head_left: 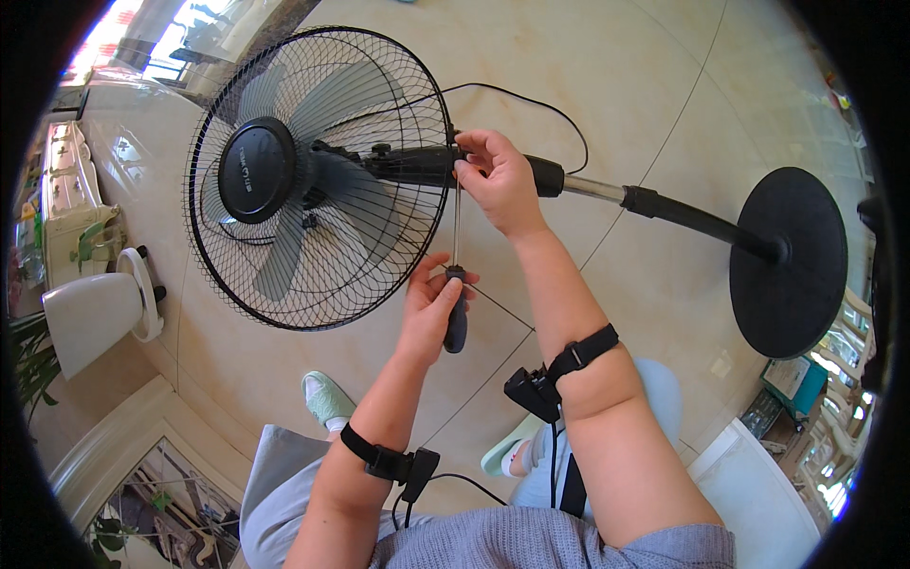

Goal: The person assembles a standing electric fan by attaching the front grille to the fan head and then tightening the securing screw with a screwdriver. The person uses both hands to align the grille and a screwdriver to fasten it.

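A black pedestal fan lies across the floor, with its round wire guard at the left and grey blades behind the wires. My left hand is closed around the dark handle of a screwdriver. Its thin metal shaft points away from me, its tip reaching the guard's right rim just below my right fingers. My right hand is closed in a pinch at that rim, beside the fan's black neck. Whatever small part lies between those fingertips is hidden.
The fan's metal pole runs right to a round black base. A black cord loops over the tiled floor beyond the neck. At the left stands a white chair-like piece; a teal box sits at the right.
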Available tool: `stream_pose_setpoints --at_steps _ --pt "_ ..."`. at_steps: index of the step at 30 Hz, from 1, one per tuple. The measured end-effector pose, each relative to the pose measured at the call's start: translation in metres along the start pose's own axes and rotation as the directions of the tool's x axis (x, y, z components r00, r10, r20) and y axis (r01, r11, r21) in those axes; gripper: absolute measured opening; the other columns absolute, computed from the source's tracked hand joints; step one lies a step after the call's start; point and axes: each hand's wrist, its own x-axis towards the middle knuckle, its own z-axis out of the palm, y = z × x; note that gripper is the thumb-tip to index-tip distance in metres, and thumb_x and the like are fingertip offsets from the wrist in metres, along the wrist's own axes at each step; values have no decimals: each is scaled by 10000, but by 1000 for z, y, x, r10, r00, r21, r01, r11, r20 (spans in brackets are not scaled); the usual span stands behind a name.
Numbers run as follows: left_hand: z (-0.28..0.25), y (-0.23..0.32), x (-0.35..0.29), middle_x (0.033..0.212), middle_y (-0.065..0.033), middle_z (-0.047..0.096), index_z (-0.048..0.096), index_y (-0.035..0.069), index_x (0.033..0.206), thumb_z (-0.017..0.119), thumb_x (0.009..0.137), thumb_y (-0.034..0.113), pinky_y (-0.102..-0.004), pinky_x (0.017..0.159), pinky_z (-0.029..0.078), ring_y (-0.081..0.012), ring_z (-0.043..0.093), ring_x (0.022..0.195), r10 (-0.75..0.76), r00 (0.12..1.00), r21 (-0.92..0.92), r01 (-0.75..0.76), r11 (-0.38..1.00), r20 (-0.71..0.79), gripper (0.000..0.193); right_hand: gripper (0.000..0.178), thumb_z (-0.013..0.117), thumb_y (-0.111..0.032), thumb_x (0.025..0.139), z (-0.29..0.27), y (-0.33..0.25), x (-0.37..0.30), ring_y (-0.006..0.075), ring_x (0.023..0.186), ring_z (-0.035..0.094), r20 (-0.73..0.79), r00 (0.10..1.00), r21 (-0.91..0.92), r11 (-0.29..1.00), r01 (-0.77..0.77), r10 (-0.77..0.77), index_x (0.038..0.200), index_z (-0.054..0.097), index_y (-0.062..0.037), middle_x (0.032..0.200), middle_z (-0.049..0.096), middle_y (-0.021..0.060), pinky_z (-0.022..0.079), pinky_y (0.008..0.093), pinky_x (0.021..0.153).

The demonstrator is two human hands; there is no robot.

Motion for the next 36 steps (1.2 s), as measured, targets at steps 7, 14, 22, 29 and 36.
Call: stream_pose_setpoints --at_steps 7,14,22,29,36 --pt "-5 2 1 820 -96 592 493 2 903 669 705 71 -247 625 440 -135 551 688 -14 979 227 61 972 -205 274 294 582 -68 752 5 3 -1 153 925 568 -59 998 97 995 -18 23 1030 534 13 990 597 87 442 267 817" --pt "-3 -2 -4 839 -88 607 532 -33 988 617 788 116 -230 671 451 -132 582 756 -36 981 46 46 998 -190 264 280 591 -52 754 2 2 -2 153 907 571 -6 999 44 999 -32 32 1020 531 9 972 603 86 442 271 813" --pt "0 -8 -3 874 -80 597 516 -31 1029 573 835 138 -234 690 453 -131 572 800 -52 982 -22 49 999 -181 264 290 593 -41 751 3 4 -1 148 895 572 -42 999 117 993 -29 34 1026 524 19 979 608 92 442 269 801" --pt "3 -9 -3 784 -38 561 518 -9 926 679 725 115 -234 601 429 -105 535 685 71 961 227 -9 974 -266 286 301 606 -39 741 2 4 -1 142 879 573 -23 996 160 984 -82 87 1025 526 20 969 612 83 440 262 798" --pt "-1 -14 -2 811 -58 590 535 -11 995 629 785 120 -233 623 434 -117 551 694 33 968 45 -22 999 -251 264 308 614 -31 734 2 8 1 124 821 561 -14 994 204 974 -100 105 1028 529 8 953 614 72 441 243 758"
